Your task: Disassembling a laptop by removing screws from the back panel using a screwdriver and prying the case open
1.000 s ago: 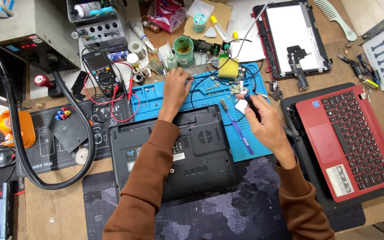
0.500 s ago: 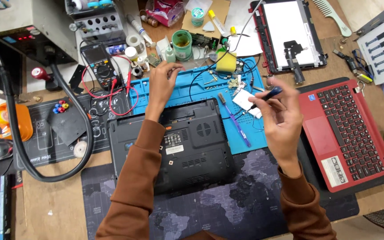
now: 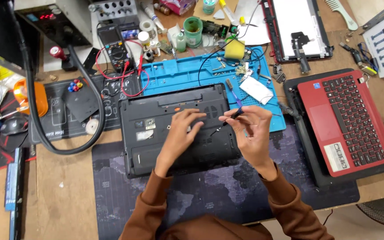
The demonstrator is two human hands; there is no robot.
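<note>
Since the earlier frames both hands had come back from the blue work mat and settled over the black laptop, which lay bottom-up on the dark desk mat in front of the person. Far left sat an orange tool and a thick black hose; behind them a multimeter with red leads.

The left hand rested flat on the laptop's underside, fingers spread, gripping nothing. Just to its right, the right hand pinched a slim dark screwdriver, its tip angled down toward the case. By the look of it, this was the screw-work stage on the base panel. Seating the tip squarely in a small screw head would have called for a steady wrist and the left hand bracing the case.

Further right lay a red laptop, open.
</note>
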